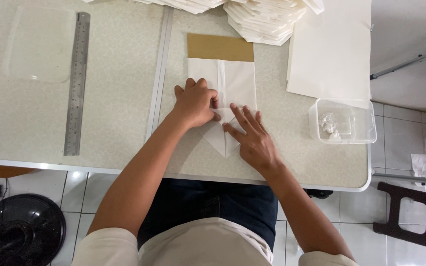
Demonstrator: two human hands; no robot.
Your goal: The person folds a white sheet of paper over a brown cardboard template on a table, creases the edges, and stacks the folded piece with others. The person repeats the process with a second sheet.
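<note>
1. A white paper sheet (pixel 235 81) is laid flat on the speckled table (pixel 119 98), near the table's front edge and roughly in the middle of the view. Its near end is folded into a downward-pointing tip.
2. A brown cardboard strip (pixel 220 47) is seen at the far end of the sheet, touching it; whether it lies under or over the paper cannot be told.
3. The left hand (pixel 195 103) is pressed onto the left part of the fold, knuckles raised and fingers curled down onto the paper. Nothing is clasped; the paper is only held down.
4. The right hand (pixel 252 138) is laid flat, fingers spread and extended, on the right part of the fold. The sheet is pinned under the palm and fingers, not grasped.
5. The two hands are just beside each other, the thumb of the left nearly meeting the index finger of the right over the crease.
6. A steel ruler (pixel 77 83) is placed lengthwise well to the left of the sheet, beyond a metal seam in the table.
7. A clear plastic container (pixel 342 120) with crumpled white material inside is stood to the right of the hands.
8. A stack of folded white papers (pixel 265 19) is piled at the far edge; a large white sheet (pixel 331 49) is lying beside it.
</note>
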